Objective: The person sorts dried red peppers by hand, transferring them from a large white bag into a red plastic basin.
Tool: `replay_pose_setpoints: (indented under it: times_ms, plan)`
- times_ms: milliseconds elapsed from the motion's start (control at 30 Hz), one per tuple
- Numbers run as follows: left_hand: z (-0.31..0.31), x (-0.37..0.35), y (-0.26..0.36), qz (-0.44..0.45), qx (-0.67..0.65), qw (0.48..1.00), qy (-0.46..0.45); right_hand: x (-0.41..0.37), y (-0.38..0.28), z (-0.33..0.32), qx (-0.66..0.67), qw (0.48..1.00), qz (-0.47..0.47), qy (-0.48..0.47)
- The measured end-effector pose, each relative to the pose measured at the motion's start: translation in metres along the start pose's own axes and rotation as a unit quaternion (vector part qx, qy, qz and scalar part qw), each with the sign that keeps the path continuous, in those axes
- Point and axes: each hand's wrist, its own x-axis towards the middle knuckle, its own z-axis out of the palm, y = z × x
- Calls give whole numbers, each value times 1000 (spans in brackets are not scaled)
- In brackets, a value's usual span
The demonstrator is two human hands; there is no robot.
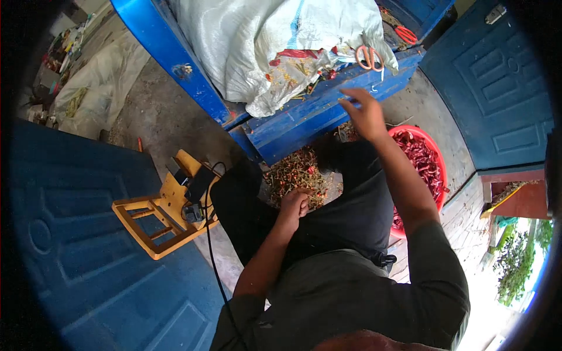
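My left hand [294, 207] is closed over my lap, fingers curled; what it holds, if anything, is too small to name. Below it, a pile of stems and red bits [295, 175] lies on the floor between my legs. My right hand [364, 111] is raised beside the blue metal edge [328, 108], thumb and forefinger apart, nothing visible between them. Just above it, pink-handled scissors [369, 58] hang over the edge of a white woven sack [234, 47]. Red-handled scissors [405, 34] lie farther back. To the right, a red basin [443, 169] holds dark red dried chillies [418, 158].
At the left, a wooden chair [155, 248] carries small black devices with a black cable [212, 257] running past my left arm. Blue panelled doors stand at the left [105, 245] and upper right [497, 76]. Plastic sheeting [96, 88] lies at the upper left.
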Motion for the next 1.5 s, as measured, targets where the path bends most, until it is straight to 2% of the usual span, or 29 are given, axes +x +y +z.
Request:
replay_pose_setpoints:
  times_ms: [133,200,233,300,433,500,667,733,767,800,867,900,933,1000,1067,1133,1200,1267,1300,1367,1400,1467,1500]
  plan:
    - [-16,-5,-4,33,-35,999,4,91,-19,78,-55,995,-77,-41]
    - [-18,-10,0,43,-29,998,20,119,-28,102,-131,984,-121,27]
    - [-20,-10,0,44,-45,998,24,130,-35,108,-129,983,-125,28]
    - [-21,-11,1,36,-61,997,39,145,-45,116,-164,985,-55,-1]
    - [-20,-7,0,41,-52,997,32,147,-50,120,-203,979,-12,-31]
    - [-22,0,-3,35,-51,998,17,133,-46,116,-154,985,-72,4]
    - [-19,0,-4,32,-40,999,13,107,-43,90,-104,984,-139,51]
    - [-16,-2,-3,36,-29,999,18,94,-45,79,-6,990,-126,61]
    - [-14,-3,-2,36,-25,999,15,90,-42,78,15,995,-82,61]
    - [-12,-3,-2,36,-25,999,19,86,-41,73,14,994,-81,66]
    - [-11,-5,-2,34,-20,999,24,72,-39,62,142,989,9,35]
    - [-14,-3,-5,39,-9,999,25,61,-42,57,244,969,22,39]
    - [-13,-3,-4,47,2,999,27,47,-38,53,245,968,21,42]
    - [-11,-7,-1,43,-4,999,31,11,-24,43,297,954,26,-35]
    - [-13,-7,1,42,-11,998,37,-35,-35,24,339,896,201,-203]
    - [-21,0,-4,29,-11,999,8,-83,-19,30,390,815,274,-328]
    - [-19,-1,-9,40,0,999,23,-135,-5,44,413,771,296,-384]
    - [-19,6,-12,55,8,998,36,-161,-6,55,371,770,223,-468]
    - [-26,15,-18,53,4,997,53,-174,-9,62,374,770,223,-467]
    - [-23,16,-15,53,4,996,68,-189,-15,75,474,733,259,-414]
    - [-18,9,-10,49,-6,995,83,-191,-16,76,475,734,256,-412]
    - [-16,4,-4,48,-15,994,97,-191,-14,79,500,699,293,-418]
    - [-22,5,-7,51,10,995,91,-187,-19,77,486,706,302,-416]
